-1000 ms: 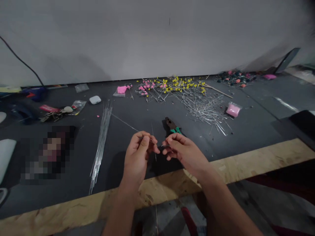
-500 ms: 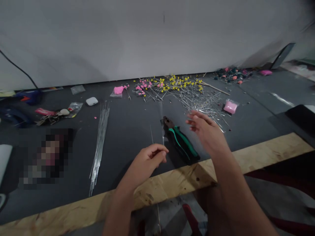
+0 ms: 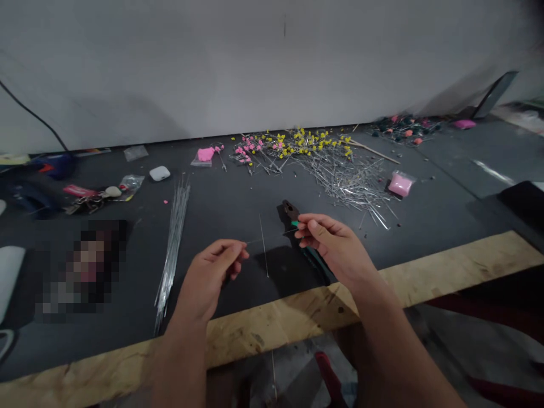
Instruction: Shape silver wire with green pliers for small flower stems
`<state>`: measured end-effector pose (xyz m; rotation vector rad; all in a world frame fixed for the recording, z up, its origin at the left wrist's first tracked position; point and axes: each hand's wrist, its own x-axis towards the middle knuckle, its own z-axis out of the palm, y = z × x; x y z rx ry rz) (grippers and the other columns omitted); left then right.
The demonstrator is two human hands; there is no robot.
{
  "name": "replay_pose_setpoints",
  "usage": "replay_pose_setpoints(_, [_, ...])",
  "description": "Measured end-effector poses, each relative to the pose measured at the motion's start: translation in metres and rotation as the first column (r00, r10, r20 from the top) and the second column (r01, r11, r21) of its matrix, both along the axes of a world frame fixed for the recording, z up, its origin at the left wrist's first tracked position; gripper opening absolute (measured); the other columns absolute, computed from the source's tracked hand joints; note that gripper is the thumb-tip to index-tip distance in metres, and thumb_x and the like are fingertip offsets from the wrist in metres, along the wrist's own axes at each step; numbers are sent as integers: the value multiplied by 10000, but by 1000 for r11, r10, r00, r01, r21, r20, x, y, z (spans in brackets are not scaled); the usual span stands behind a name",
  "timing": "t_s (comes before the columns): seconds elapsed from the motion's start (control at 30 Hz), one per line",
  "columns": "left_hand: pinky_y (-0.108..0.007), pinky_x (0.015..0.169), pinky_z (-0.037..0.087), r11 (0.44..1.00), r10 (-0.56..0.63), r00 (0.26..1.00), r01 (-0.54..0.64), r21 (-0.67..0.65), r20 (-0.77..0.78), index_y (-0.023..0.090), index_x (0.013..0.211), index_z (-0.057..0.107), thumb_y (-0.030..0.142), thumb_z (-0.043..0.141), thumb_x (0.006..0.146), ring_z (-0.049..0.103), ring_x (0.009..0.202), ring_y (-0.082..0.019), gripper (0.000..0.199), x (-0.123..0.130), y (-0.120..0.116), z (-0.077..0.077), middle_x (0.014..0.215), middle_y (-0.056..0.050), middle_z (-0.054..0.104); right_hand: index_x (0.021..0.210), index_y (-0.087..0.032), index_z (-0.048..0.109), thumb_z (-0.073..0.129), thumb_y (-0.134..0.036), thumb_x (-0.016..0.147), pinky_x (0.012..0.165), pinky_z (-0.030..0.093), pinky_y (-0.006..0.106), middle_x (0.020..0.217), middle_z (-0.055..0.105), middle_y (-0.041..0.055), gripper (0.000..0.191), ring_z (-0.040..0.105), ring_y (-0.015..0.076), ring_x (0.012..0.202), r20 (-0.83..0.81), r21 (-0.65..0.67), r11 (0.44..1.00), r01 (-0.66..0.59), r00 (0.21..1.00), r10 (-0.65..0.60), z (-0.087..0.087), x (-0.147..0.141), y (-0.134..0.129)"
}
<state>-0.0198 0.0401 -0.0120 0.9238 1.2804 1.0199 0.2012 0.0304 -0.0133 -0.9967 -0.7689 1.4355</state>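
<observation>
My left hand point(image 3: 212, 275) pinches the end of a thin wire point(image 3: 255, 241) above the dark table. Opposite it, my right hand point(image 3: 334, 243) is closed on a thin wire point(image 3: 289, 232) too, over the pliers. Whether this is one wire running between both hands cannot be made out. Another straight wire point(image 3: 264, 246) lies on the table between the hands. The pliers point(image 3: 291, 211) have dark jaws and green-black handles, partly hidden under my right hand. Left of my left hand lies a bundle of long silvery wires point(image 3: 173, 243).
Behind are wire stems with yellow and pink tips point(image 3: 301, 144) and a heap of short wires point(image 3: 352, 181). Pink clay packets point(image 3: 400, 184), a white case point(image 3: 160, 173), keys point(image 3: 87, 203) and a blurred-out object point(image 3: 85, 266) lie around. A wooden strip point(image 3: 272, 326) edges the table.
My right hand has come down and left from beside the wire heap to over the pliers and now pinches wire. My left hand has shifted left, and a wire shows at its fingertips.
</observation>
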Motion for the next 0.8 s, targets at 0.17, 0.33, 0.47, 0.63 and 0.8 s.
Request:
replay_pose_setpoints(0.17, [-202, 508, 434, 993, 116, 962, -111, -33, 245, 147, 738, 658, 256, 748, 676, 572, 587, -101, 155, -1, 3, 0, 702, -22, 660, 891, -241, 728, 665, -328, 813, 708, 528, 277, 887, 701, 17, 132, 663, 141, 823, -91, 28, 999, -35, 995, 38, 0, -16, -4])
replay_pose_setpoints(0.33, [-174, 510, 459, 986, 168, 902, -155, -67, 397, 155, 750, 656, 206, 747, 671, 590, 594, -86, 131, 0, 2, -2, 685, 0, 658, 856, -249, 711, 682, -323, 800, 714, 530, 276, 888, 704, 1, 97, 673, 135, 802, -155, 19, 1000, 2, 988, 1, 3, -27, -7])
replay_pose_setpoints(0.47, [-153, 547, 494, 974, 224, 834, -216, -75, 505, 180, 766, 651, 203, 756, 671, 607, 611, -73, 143, 5, -1, -3, 661, 25, 650, 840, -249, 706, 690, -300, 795, 714, 529, 273, 867, 704, -8, 70, 676, 135, 810, -155, 26, 999, 41, 987, -37, 4, -34, -8])
replay_pose_setpoints(0.63, [-148, 578, 519, 965, 250, 777, -251, -79, 578, 210, 831, 657, 203, 746, 687, 623, 640, -71, 170, 10, -3, -1, 690, 33, 655, 836, -258, 697, 687, -313, 795, 706, 529, 295, 848, 711, -9, 70, 676, 141, 790, -136, 26, 994, 109, 985, -104, 2, -37, -6])
replay_pose_setpoints(0.8, [-164, 604, 530, 973, 202, 783, -227, -32, 589, 206, 864, 680, 202, 760, 675, 641, 664, -81, 205, 17, -5, 2, 743, 20, 686, 836, -246, 697, 685, -298, 793, 707, 528, 293, 837, 713, -7, 68, 675, 143, 791, -146, 23, 992, 125, 982, -120, 1, -39, -7])
